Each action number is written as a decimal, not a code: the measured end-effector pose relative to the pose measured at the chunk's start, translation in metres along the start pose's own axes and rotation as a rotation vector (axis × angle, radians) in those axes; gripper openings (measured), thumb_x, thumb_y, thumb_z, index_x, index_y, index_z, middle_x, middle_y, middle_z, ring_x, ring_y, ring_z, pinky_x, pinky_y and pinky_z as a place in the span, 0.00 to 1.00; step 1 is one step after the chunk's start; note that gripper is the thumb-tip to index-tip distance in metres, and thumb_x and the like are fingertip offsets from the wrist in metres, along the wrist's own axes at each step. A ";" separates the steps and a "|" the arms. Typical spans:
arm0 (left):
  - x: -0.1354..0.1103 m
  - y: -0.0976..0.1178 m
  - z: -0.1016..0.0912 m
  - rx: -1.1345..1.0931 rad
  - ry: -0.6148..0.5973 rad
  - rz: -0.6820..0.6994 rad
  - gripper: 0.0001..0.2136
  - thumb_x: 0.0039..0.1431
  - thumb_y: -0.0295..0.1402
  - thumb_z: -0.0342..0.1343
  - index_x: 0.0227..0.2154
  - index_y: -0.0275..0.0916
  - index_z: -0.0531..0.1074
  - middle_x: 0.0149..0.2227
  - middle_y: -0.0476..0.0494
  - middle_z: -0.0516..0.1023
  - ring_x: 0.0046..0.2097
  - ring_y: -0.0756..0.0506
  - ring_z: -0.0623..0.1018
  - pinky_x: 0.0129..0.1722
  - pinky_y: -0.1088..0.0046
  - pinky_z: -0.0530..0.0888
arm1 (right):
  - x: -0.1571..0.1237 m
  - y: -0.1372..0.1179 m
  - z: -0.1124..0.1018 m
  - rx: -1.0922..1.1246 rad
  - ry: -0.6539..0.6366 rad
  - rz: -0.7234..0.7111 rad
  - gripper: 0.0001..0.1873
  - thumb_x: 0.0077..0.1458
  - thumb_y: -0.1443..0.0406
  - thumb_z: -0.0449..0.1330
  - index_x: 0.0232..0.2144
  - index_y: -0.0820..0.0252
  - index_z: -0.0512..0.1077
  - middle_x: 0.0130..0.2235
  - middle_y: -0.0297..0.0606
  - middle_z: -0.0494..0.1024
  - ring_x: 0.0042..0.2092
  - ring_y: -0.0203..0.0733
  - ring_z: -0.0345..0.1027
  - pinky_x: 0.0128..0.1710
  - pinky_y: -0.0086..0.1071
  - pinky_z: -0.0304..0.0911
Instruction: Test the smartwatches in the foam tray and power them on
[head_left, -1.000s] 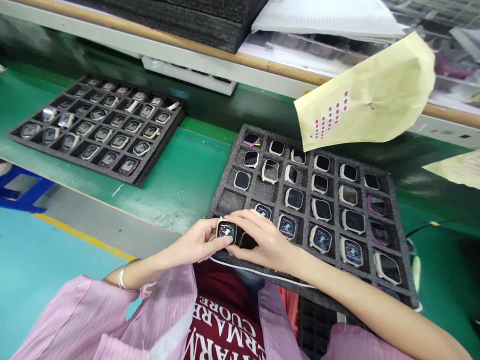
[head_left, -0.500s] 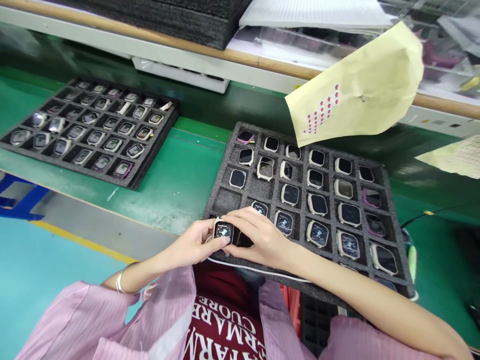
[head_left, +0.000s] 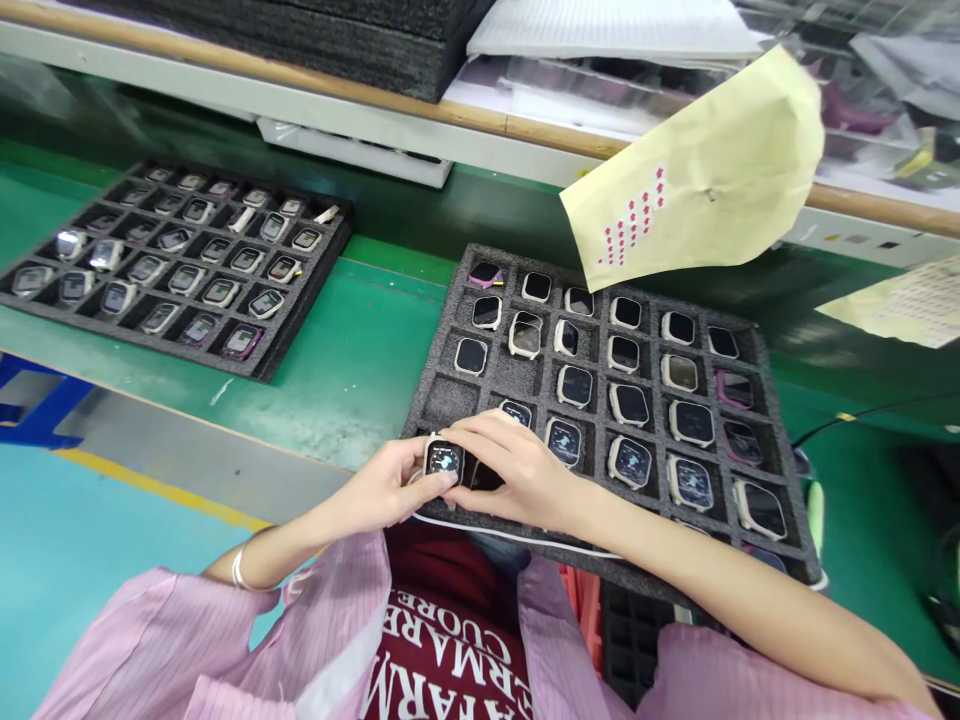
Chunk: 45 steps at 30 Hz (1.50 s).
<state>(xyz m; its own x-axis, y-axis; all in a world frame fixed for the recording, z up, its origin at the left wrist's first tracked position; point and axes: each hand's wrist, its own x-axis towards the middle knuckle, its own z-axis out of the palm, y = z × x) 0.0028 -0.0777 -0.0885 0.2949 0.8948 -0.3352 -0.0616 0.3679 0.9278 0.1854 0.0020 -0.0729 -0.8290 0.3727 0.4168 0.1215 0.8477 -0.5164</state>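
Note:
Both hands are closed around a smartwatch (head_left: 444, 458) with a pale case, its screen lit with a dial. My left hand (head_left: 390, 485) grips its left side, the thumb lying along the lower edge of the screen. From the right, my right hand (head_left: 521, 470) pinches the watch's other side with thumb and fingers. They are above the near left corner of a dark foam tray (head_left: 450, 400), whose compartments hold several watches. Just beyond the right hand, a watch with a lit screen (head_left: 564, 442) sits in its slot; the hand covers some nearby compartments.
A second foam tray (head_left: 274, 345) of watches lies on the green bench (head_left: 330, 400) to the left. Yellow paper (head_left: 697, 180) hangs from the shelf edge over the near tray's back. Black foam blocks (head_left: 360, 40) rest on the shelf. A white cable (head_left: 510, 540) runs along the tray's front.
The view has shifted slightly, so the trays and paper appear a little farther left. Both hands keep their hold on the smartwatch in nearly the same pose.

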 end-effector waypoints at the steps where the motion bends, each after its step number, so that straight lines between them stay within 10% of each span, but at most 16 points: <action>1: 0.000 0.000 0.000 0.008 -0.001 0.003 0.13 0.58 0.41 0.58 0.34 0.34 0.69 0.24 0.55 0.61 0.24 0.54 0.58 0.24 0.77 0.57 | 0.000 0.000 0.000 -0.005 0.000 0.003 0.17 0.56 0.62 0.63 0.45 0.67 0.70 0.41 0.47 0.78 0.41 0.45 0.72 0.42 0.40 0.69; 29: -0.003 -0.007 0.001 -0.010 0.054 0.181 0.16 0.55 0.43 0.61 0.37 0.33 0.71 0.30 0.48 0.72 0.32 0.49 0.70 0.32 0.75 0.68 | 0.005 -0.007 -0.005 -0.076 0.012 -0.009 0.18 0.53 0.62 0.63 0.46 0.62 0.71 0.42 0.46 0.77 0.43 0.45 0.71 0.45 0.41 0.67; 33: -0.011 -0.013 0.001 -0.127 0.085 0.264 0.18 0.54 0.45 0.62 0.39 0.34 0.71 0.31 0.45 0.75 0.26 0.53 0.68 0.26 0.78 0.67 | 0.013 0.009 -0.011 -0.009 0.130 0.172 0.17 0.51 0.61 0.66 0.43 0.62 0.71 0.41 0.43 0.77 0.43 0.46 0.72 0.45 0.40 0.68; 37: -0.025 -0.026 0.003 -0.257 0.171 0.225 0.15 0.59 0.43 0.58 0.40 0.35 0.69 0.30 0.46 0.76 0.17 0.59 0.59 0.17 0.81 0.57 | 0.016 0.013 -0.007 -0.264 -0.020 0.342 0.16 0.51 0.62 0.66 0.42 0.64 0.72 0.45 0.49 0.75 0.46 0.53 0.70 0.46 0.47 0.66; 45: -0.039 -0.045 0.013 -0.404 0.044 0.324 0.18 0.55 0.44 0.62 0.41 0.34 0.68 0.28 0.45 0.77 0.16 0.59 0.64 0.15 0.83 0.59 | 0.017 -0.028 0.009 -0.463 -0.251 0.240 0.11 0.50 0.62 0.66 0.33 0.65 0.75 0.42 0.50 0.75 0.43 0.55 0.70 0.41 0.46 0.66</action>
<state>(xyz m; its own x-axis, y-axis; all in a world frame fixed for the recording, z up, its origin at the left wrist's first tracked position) 0.0069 -0.1322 -0.1146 0.1593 0.9856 -0.0558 -0.5091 0.1304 0.8508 0.1634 -0.0184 -0.0582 -0.8461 0.5218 0.1087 0.5013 0.8484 -0.1702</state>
